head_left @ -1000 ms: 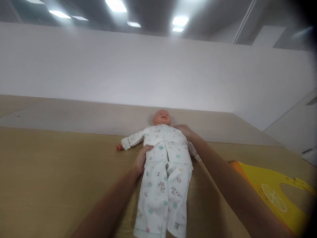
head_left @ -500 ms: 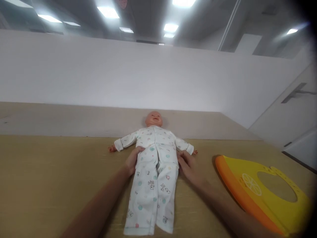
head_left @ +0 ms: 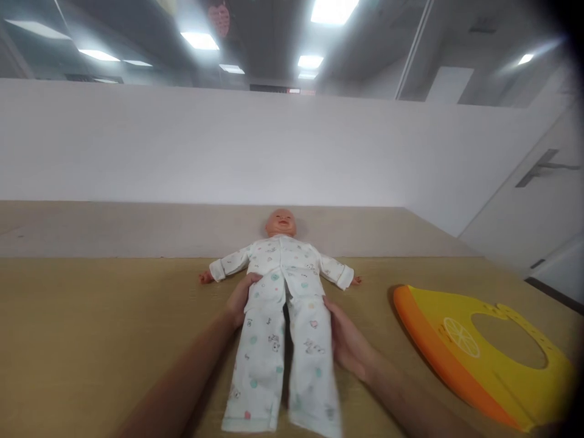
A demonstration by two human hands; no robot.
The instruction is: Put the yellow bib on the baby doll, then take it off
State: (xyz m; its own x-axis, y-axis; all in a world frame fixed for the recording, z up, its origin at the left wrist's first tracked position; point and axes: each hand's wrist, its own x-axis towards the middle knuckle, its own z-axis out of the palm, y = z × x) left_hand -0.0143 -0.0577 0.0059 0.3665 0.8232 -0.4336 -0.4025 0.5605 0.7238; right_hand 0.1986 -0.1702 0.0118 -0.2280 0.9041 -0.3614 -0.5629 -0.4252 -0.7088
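A bald baby doll (head_left: 281, 224) lies on its back with its arms spread. It wears a white printed shirt (head_left: 264, 258) and matching white trousers (head_left: 262, 359). My left hand (head_left: 239, 299) grips the doll at the side of its waist, thumb on top of the shirt and the other fingers hidden. Lower on the opposite side, my right hand (head_left: 349, 337) is round the outer edge of the trouser leg, thumb near the hip and fingers out of sight beneath the cloth. Between the two trouser legs there is a narrow gap.
A yellow and orange bib (head_left: 460, 340) with a citrus-slice print lies on the wooden table (head_left: 91, 340) at the right. Behind the table rises a white wall (head_left: 205, 146) with glass above. A door handle (head_left: 542, 167) shows at far right.
My right hand has slid down from the doll's waist to the upper trouser leg. That leg has swung outward to the right, widening the gap. My left hand stays at the waist.
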